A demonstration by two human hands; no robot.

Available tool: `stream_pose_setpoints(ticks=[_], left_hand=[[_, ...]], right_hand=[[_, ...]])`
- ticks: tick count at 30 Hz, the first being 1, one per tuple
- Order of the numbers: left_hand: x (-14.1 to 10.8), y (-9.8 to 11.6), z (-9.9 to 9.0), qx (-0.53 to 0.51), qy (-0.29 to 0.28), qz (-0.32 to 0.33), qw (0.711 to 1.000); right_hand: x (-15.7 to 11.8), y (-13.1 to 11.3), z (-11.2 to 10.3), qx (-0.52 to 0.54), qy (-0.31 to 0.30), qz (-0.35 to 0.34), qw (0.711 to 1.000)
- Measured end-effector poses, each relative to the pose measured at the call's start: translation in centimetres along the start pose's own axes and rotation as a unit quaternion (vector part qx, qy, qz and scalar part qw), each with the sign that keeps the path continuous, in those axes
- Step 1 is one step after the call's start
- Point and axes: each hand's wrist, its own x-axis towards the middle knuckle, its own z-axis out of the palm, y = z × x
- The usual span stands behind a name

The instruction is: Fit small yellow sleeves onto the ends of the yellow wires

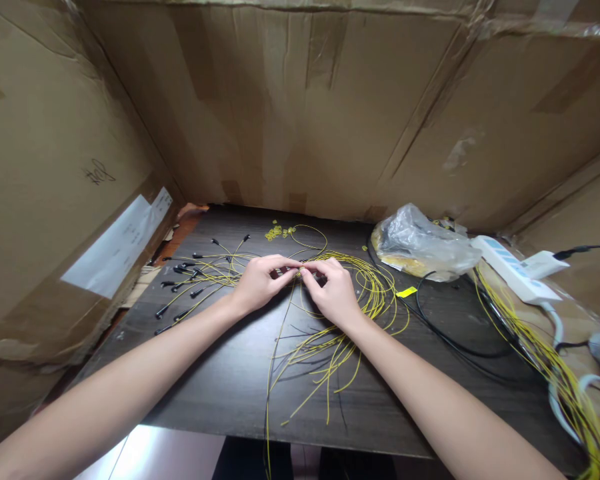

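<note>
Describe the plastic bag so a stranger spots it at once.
Start at the dark table. Toward its far edge, right of the right hand, the plastic bag sits beside the white power strip. Unlike that hard strip, it's crumpled and see-through.

Taped brown cardboard walls (300,120) stand around a dark wood-grained table (215,380) above a pale, glossy floor (175,457).

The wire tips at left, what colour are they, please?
The wire tips are black, clearest in head view.
</note>
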Motion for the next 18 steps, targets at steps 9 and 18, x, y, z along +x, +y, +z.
stream_pose_setpoints(ticks=[9,18], left_hand=[[0.13,0.54,-0.05,-0.003,0.002,-0.051,0.999],[0.18,0.62,-0.12,-0.014,-0.008,-0.075,0.997]], right_hand=[[0.04,-0.27,-0.13,0.014,0.015,0.003,1.000],[0.01,-0.35,-0.30,0.017,0.020,0.009,1.000]])
